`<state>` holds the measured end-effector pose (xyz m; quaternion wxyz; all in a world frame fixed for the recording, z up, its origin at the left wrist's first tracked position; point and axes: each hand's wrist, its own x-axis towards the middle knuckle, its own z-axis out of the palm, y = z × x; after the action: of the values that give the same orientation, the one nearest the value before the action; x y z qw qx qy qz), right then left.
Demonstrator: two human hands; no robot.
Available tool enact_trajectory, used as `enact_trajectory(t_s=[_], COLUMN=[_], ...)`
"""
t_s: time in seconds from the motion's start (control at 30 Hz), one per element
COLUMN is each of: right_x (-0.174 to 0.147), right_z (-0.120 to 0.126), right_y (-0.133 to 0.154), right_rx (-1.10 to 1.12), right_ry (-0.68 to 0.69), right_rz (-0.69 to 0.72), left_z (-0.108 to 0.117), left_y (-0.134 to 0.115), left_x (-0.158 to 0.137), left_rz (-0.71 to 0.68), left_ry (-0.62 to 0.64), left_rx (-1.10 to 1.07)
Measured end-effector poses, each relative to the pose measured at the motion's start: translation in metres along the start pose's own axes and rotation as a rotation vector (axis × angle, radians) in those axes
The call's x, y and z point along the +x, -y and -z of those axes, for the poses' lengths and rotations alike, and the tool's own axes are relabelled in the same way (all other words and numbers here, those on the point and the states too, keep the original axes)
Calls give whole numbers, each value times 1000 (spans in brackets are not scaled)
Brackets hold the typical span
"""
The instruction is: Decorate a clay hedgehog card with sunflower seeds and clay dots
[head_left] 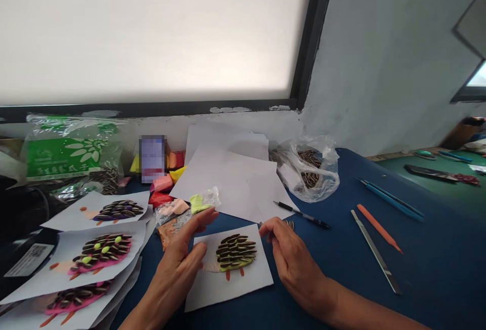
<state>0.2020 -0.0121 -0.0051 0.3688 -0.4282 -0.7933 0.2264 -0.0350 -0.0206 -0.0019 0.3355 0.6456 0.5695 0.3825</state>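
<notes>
A hedgehog picture point(236, 255) lies on a small white sheet, its yellow-green clay body covered with rows of striped sunflower seeds. Two orange-brown clay legs stick out below. At the sheet's left edge rests my left hand point(181, 254), fingers stretched out and thumb apart, holding nothing; it covers part of the pale head end. To the right of the sheet is my right hand point(290, 264), its fingers curled inward beside a few loose sunflower seeds point(290, 224). Whatever those fingertips may hold is hidden.
Finished-looking hedgehog sheets point(102, 254) overlap at left. Behind are clay packets point(174, 207), a green seed bag point(72, 153), blank paper point(228, 178) and a clear bag of seeds point(311, 168). A pen point(301, 213), orange tool point(379, 229), metal blade point(375, 251) and blue tools point(391, 199) lie right.
</notes>
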Motion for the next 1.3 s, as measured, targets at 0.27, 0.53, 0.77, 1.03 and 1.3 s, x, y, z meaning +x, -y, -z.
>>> enact_trajectory(t_s=[0.27, 0.53, 0.77, 1.03, 1.3], right_x=[-1, 0, 2, 1, 19], right_z=[0, 2, 2, 2, -15], right_y=[-2, -2, -1, 3, 14], right_rx=[17, 41, 29, 8, -214], right_ry=[42, 70, 78, 14, 100], right_rz=[45, 64, 77, 183, 262], left_z=[1, 4, -6, -11, -11], left_y=[6, 4, 23, 9, 10], left_x=[5, 10, -4, -17, -18], left_rz=[-42, -110, -286, -309, -336], left_ry=[-54, -131, -40, 36, 53], left_rx=[-2, 218, 427, 470, 441])
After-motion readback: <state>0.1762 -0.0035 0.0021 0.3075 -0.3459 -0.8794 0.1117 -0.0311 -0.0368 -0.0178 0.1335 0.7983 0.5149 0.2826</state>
